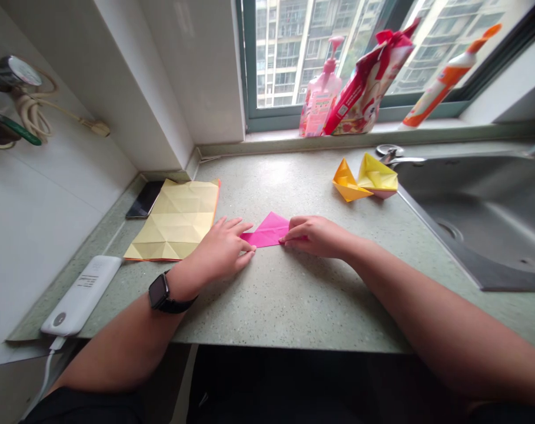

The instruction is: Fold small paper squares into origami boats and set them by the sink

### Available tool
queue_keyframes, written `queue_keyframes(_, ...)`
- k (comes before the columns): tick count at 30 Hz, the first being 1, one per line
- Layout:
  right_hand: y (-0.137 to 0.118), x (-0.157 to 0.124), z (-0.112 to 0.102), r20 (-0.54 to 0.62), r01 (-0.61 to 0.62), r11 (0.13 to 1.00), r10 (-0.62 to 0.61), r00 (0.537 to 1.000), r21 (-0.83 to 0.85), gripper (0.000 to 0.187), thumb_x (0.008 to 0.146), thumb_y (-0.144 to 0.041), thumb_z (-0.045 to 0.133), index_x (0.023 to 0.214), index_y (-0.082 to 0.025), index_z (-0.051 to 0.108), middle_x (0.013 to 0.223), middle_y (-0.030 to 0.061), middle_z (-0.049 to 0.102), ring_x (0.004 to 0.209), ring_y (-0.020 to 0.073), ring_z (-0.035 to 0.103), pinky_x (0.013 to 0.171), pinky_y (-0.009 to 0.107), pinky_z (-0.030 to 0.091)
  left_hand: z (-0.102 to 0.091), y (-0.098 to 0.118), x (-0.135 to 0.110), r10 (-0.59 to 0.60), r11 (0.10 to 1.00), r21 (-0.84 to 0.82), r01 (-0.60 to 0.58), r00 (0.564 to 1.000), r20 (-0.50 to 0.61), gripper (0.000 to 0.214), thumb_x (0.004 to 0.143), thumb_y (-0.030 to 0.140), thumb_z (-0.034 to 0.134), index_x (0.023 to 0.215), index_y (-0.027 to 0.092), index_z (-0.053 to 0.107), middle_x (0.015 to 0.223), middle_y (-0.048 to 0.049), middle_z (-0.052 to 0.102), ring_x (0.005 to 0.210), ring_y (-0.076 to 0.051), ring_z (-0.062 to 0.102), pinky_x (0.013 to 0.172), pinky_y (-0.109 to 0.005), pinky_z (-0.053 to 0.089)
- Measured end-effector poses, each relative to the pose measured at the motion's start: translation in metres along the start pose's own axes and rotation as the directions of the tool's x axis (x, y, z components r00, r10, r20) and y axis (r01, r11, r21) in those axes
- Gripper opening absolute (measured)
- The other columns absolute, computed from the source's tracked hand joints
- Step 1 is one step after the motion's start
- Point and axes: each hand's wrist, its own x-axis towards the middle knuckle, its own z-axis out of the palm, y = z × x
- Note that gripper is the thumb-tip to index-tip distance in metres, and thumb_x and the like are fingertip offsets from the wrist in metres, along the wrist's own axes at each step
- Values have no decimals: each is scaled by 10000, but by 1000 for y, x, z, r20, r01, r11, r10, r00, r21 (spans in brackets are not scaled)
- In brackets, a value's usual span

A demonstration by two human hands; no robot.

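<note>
A folded magenta paper (269, 229) lies flat on the speckled green countertop (293, 294). My left hand (221, 253), with a black watch on the wrist, presses its fingertips on the paper's left end. My right hand (313, 235) is curled, its fingers pinching down on the paper's right part. Both hands hold the paper against the counter.
A creased yellow sheet (176, 221) and a phone (144, 199) lie to the left, a white power bank (82, 294) nearer. Two folded paper boats, orange (347, 184) and yellow (377, 175), sit beside the steel sink (483, 212). Bottles and a red pouch (368, 82) stand on the windowsill.
</note>
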Motion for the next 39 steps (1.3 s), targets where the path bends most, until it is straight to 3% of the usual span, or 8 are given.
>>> queue_keyframes(4, 0, 0, -1, 4, -3, 1000, 3, 1000, 5, 183, 1014, -287, 713, 1017, -298, 895, 987, 39, 793, 821, 172, 718, 759, 301, 505, -6, -8, -7, -54, 999, 9, 53, 997, 48, 220, 1035, 339, 690, 980, 296, 899, 1524, -92, 701, 1453, -422, 584, 1227, -718, 409)
queue_keyframes(8, 0, 0, -2, 14, 4, 1000, -4, 1000, 7, 185, 1022, -278, 710, 1020, -289, 895, 979, 46, 791, 809, 168, 710, 755, 301, 508, -12, -12, -8, -61, 998, 14, 60, 997, 46, 229, 1016, 345, 721, 874, 271, 885, 1412, -88, 769, 1329, -393, 667, 1141, -626, 499)
queue_keyframes(12, 4, 0, 0, 0, 36, 999, -36, 999, -5, 196, 1023, -244, 696, 1027, -291, 887, 977, 40, 786, 807, 159, 701, 747, 287, 505, -18, -12, 0, -32, 999, -38, 26, 985, -172, 408, 1090, 346, 610, 763, 221, 820, 1090, -71, 836, 990, -257, 739, 978, -463, 566)
queue_keyframes(14, 7, 0, 2, -12, 60, 998, -61, 998, -15, 209, 1020, -214, 685, 1024, -285, 881, 974, 38, 783, 813, 158, 699, 741, 282, 500, -16, -13, 4, -22, 998, -58, 6, 959, -283, 357, 1102, 308, 576, 855, 206, 813, 1018, -67, 817, 937, -231, 724, 923, -418, 571)
queue_keyframes(16, 9, -1, 3, -22, 82, 996, -83, 996, -30, 235, 1011, -177, 672, 1045, -286, 877, 983, 34, 781, 825, 157, 699, 745, 280, 499, -10, -16, 7, 10, 998, -49, -26, 949, -314, 214, 1054, 185, 592, 1027, 191, 804, 1083, -76, 807, 994, -239, 724, 917, -403, 579)
queue_keyframes(21, 11, -2, 4, -61, 103, 988, -110, 992, -119, 341, 978, -87, 619, 1077, -305, 862, 1044, 36, 778, 894, 174, 707, 785, 294, 514, 8, -28, 10, 137, 990, -11, -142, 970, -199, 492, 892, -82, 546, 1167, 239, 797, 1317, -68, 767, 1190, -261, 710, 1016, -437, 590)
queue_keyframes(31, 15, 4, 10, -128, 51, 979, -78, 989, -199, 318, 995, -72, 586, 1057, -265, 832, 1065, 64, 771, 913, 199, 716, 809, 332, 567, 16, -27, 15, 250, 959, -85, -270, 948, -197, 166, 1041, 144, 689, 1025, 248, 818, 1327, -64, 776, 1198, -268, 700, 1062, -467, 565)
queue_keyframes(39, 10, 3, 11, -249, 102, 985, -135, 959, -139, 314, 1066, -177, 587, 1284, -262, 796, 1180, 94, 790, 1014, 227, 752, 853, 378, 604, 17, -14, 18, 300, 932, -135, -337, 924, -239, 97, 1026, 165, 692, 1020, 215, 776, 1269, -79, 787, 1176, -264, 702, 1061, -456, 552)
